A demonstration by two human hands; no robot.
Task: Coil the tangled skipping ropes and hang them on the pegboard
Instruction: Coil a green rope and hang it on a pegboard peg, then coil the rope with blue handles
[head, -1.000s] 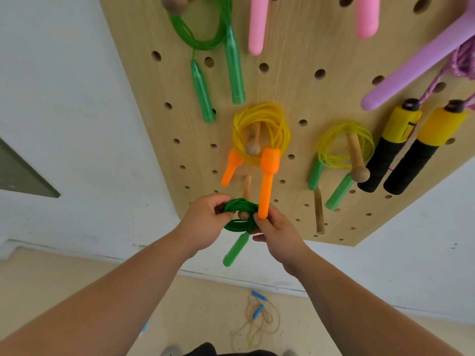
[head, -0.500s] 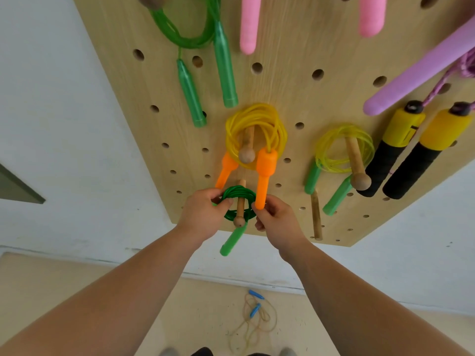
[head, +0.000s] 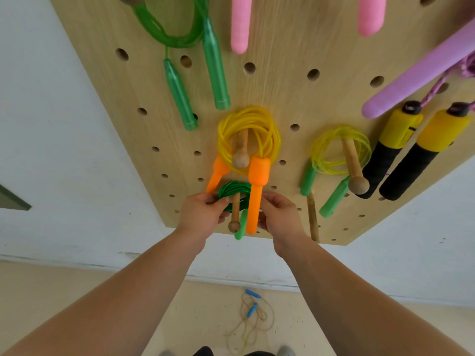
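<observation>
The wooden pegboard [head: 282, 60] fills the upper view, hung with coiled ropes. The left hand [head: 203, 214] pinches the left side of a green rope [head: 231, 190], which is looped around a low peg [head: 234, 223]. The right hand [head: 280, 217] curls in at the coil's right side behind an orange handle [head: 255, 191]; whether it grips anything cannot be told. A yellow rope [head: 248, 129] hangs just above. A blue-handled rope [head: 250, 314] lies loose on the floor. One green handle [head: 239, 233] dangles beside the peg.
</observation>
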